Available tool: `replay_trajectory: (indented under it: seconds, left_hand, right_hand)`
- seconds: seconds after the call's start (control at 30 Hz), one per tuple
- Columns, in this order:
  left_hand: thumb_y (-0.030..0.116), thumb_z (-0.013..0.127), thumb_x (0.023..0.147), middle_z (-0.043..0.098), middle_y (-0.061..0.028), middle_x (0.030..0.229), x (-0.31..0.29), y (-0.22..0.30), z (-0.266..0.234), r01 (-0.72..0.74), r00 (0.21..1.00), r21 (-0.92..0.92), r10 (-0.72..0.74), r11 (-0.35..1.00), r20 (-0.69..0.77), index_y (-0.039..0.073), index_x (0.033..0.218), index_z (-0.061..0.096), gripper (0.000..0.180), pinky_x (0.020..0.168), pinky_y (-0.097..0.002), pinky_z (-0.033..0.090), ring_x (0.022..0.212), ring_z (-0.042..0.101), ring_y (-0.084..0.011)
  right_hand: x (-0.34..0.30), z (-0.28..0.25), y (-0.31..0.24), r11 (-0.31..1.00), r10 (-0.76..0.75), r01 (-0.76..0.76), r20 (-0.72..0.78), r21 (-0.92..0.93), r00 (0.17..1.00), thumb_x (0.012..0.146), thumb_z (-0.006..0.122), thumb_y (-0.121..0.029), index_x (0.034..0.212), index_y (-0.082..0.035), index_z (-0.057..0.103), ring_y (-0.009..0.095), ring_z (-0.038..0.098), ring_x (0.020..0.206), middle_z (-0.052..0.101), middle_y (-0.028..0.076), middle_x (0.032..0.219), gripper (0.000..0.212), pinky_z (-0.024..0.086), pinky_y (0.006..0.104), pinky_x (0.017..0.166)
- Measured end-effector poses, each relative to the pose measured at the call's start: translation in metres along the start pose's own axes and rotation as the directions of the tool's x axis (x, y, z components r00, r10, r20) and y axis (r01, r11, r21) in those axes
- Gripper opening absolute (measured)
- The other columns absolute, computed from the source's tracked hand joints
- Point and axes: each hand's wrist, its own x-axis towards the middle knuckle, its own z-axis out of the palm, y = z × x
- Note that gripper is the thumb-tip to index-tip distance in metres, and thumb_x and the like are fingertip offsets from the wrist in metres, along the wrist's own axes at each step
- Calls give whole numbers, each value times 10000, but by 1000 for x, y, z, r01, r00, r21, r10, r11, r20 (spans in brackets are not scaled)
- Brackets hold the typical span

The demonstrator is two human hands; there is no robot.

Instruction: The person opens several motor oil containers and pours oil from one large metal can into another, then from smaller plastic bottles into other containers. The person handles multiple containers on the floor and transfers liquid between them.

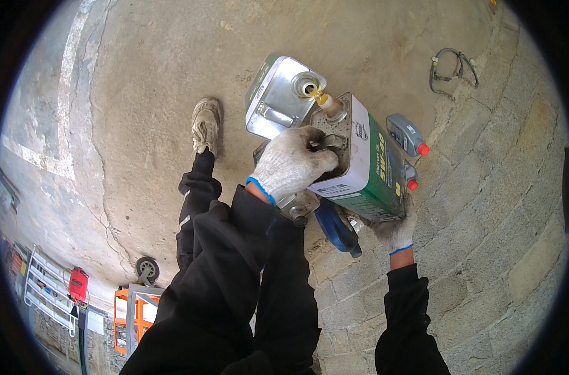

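A green-and-white metal oil can (384,169) is tilted over in both my hands. My left hand (294,161), in a white knit glove with a blue cuff, is closed around the handle on its top. My right hand (397,234), gloved alike, grips the can's lower end; its fingers are mostly hidden behind the can. Amber oil (322,99) runs from the tilted can's spout into the round mouth of a second silver-and-green metal can (274,103), which stands on the floor. That can's top handle faces me.
Two grey bottles with red caps (407,135) stand beside the block wall (459,212). A blue jug (336,226) and another metal can (300,205) sit below my left hand. A cable loop (453,70) lies at far right. An orange frame (120,317) and wheel (147,270) are at lower left.
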Motion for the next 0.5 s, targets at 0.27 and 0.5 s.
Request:
replay_trajectory:
  seconds: [0.27, 0.5]
  left_hand:
    - [299, 716, 773, 727, -243, 849, -1, 3, -1, 6, 1000, -19, -6, 1000, 10, -58, 1055, 723, 455, 780, -384, 570, 821, 737, -320]
    - [305, 714, 773, 727, -242, 848, -2, 2, -1, 39, 999, -9, -39, 999, 7, -56, 1079, 724, 474, 782, -378, 570, 820, 737, -312]
  right_hand:
    - [3, -10, 3, 1000, -7, 8, -35, 17, 999, 942, 436, -697, 1543, -182, 423, 392, 465, 1365, 458, 166, 1518, 792, 370, 630, 1073]
    - [3, -9, 4, 1000, -18, 18, -51, -3, 999, 930, 454, -710, 1542, -163, 417, 391, 465, 1362, 453, 173, 1509, 822, 372, 617, 1076]
